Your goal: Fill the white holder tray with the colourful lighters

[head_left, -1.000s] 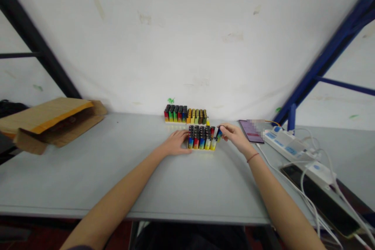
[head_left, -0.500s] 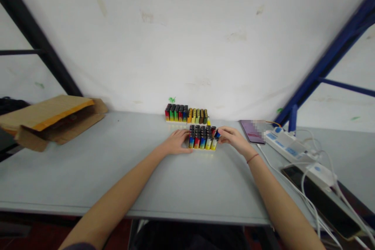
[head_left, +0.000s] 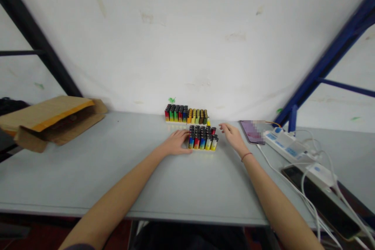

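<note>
A pale tray (head_left: 202,150) stands on the table with rows of upright lighters (head_left: 202,141), black-topped, with blue, red and white-yellow bodies. My left hand (head_left: 175,142) grips its left end, thumb at the front corner and fingers along the side. At the back right of this block, a red lighter (head_left: 213,130) shows. Just right of it, apart from the lighters, is my right hand (head_left: 232,134), its fingers loosely bent and no lighter visible in them.
Behind stand a second block of black-topped lighters (head_left: 176,114) and a yellow-to-brown block (head_left: 197,116), near the wall. An open cardboard box (head_left: 58,119) lies at left. At right are a tablet (head_left: 252,133), a power strip (head_left: 301,156), a phone (head_left: 319,199) and white cables (head_left: 272,168).
My right hand has drawn back to the right from the lighter block. The blue lighter that was at its fingertips no longer shows. My left hand stays in place.
</note>
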{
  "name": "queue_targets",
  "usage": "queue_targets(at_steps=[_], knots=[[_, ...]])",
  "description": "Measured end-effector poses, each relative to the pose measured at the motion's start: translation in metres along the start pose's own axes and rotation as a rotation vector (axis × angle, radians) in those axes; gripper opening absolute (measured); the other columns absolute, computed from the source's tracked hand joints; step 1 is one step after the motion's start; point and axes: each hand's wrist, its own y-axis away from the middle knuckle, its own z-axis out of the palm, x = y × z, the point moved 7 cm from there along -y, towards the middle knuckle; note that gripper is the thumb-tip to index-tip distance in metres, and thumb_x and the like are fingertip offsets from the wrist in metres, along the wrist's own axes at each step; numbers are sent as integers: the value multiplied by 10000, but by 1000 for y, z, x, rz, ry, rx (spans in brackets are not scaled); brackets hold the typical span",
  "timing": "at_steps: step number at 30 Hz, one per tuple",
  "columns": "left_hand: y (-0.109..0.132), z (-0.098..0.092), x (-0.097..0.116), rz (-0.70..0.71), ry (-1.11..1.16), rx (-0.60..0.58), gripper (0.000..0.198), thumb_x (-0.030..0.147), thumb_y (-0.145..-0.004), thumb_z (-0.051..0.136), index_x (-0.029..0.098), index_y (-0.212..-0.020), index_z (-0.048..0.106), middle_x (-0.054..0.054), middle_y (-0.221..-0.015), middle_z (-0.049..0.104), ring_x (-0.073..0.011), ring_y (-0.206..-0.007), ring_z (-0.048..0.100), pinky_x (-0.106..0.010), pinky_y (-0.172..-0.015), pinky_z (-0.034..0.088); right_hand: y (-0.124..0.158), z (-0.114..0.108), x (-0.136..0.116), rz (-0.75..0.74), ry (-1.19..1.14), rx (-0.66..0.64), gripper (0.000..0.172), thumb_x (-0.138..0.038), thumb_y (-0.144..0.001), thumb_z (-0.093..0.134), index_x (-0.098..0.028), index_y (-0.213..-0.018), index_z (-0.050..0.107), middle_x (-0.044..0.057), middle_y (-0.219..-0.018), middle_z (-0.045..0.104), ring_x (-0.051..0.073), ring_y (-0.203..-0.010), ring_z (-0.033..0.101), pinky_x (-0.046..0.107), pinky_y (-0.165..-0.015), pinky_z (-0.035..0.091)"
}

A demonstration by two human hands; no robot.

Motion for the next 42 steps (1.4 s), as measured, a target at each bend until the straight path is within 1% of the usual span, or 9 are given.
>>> queue_targets(at_steps=[3, 8, 15, 21, 24, 29, 32, 38, 42], knots=[[0, 1, -1, -6, -1, 0, 789, 622, -776, 641, 102, -1347, 481, -186, -1449, 454, -368, -1338, 404, -482, -1140, 259, -12, 18, 13, -161, 214, -40, 457, -161, -821, 439, -169, -1226, 651, 121, -1256, 647, 251, -1180, 569, 455, -1062, 403], [1, 1, 1, 7, -2, 14, 802, 633, -774, 645, 107, -1356, 478, -174, -1443, 462, -358, -1335, 409, -461, -1147, 252, -24, 53, 23, -205, 504, -299, 508, -224, -868, 473, -213, -1370, 550, 84, -1500, 443, 269, -1353, 423, 422, -1108, 336], [1, -1, 3, 9, 20, 9, 788, 630, -777, 638, 115, -1352, 480, -177, -1444, 462, -366, -1335, 409, -484, -1139, 263, -19, 31, 18, -73, 732, -239, 248, -302, -916, 499, -128, -1004, 653, 143, -1004, 691, 229, -895, 630, 290, -778, 441], [1, -1, 2, 1, 15, -3, 814, 641, -780, 626, 86, -1356, 474, -189, -1442, 460, -368, -1337, 405, -480, -1143, 255, -14, 16, 24, 140, 856, -273, 240, -82, -838, 490, -82, -1043, 616, 204, -998, 684, 240, -869, 628, 284, -696, 370], [0, 0, 1, 3, 2, 3, 808, 631, -779, 635, 86, -1354, 477, -187, -1443, 459, -365, -1331, 412, -474, -1143, 258, -9, 18, 23, 160, 827, -319, 156, -83, -781, 536, -103, -896, 640, 186, -918, 700, 237, -819, 632, 278, -659, 357], [0, 0, 1, 14, -10, 8, 790, 634, -781, 637, 107, -1349, 482, -181, -1445, 461, -360, -1328, 420, -482, -1143, 257, 1, 11, 15, 157, 542, -125, 197, -173, -845, 452, -156, -1003, 567, 79, -852, 678, 194, -766, 600, 257, -650, 369], [1, -1, 1, 13, -9, 15, 771, 626, -774, 649, 125, -1339, 493, -172, -1445, 463, -354, -1327, 426, -473, -1140, 266, 4, 5, 15, 198, 228, 37, 191, -365, -875, 460, -196, -836, 540, 8, -658, 578, 177, -637, 534, 259, -586, 350], [1, 1, -2, 10, -27, -3, 775, 639, -781, 632, 114, -1335, 498, -181, -1440, 466, -354, -1331, 421, -465, -1138, 270, 10, 24, 28, 453, -432, 33, 499, -627, -873, 364, -249, -552, 306, -74, -422, 278, 104, -382, 285, 246, -414, 256], [1, 2, -4, 18, -44, -4, 785, 655, -784, 617, 113, -1338, 494, -185, -1444, 462, -347, -1335, 419, -462, -1141, 269, 14, 39, 23, 578, -803, -25, 510, -625, -902, 254, -244, -562, 258, -64, -410, 309, 107, -356, 347, 236, -419, 357]])
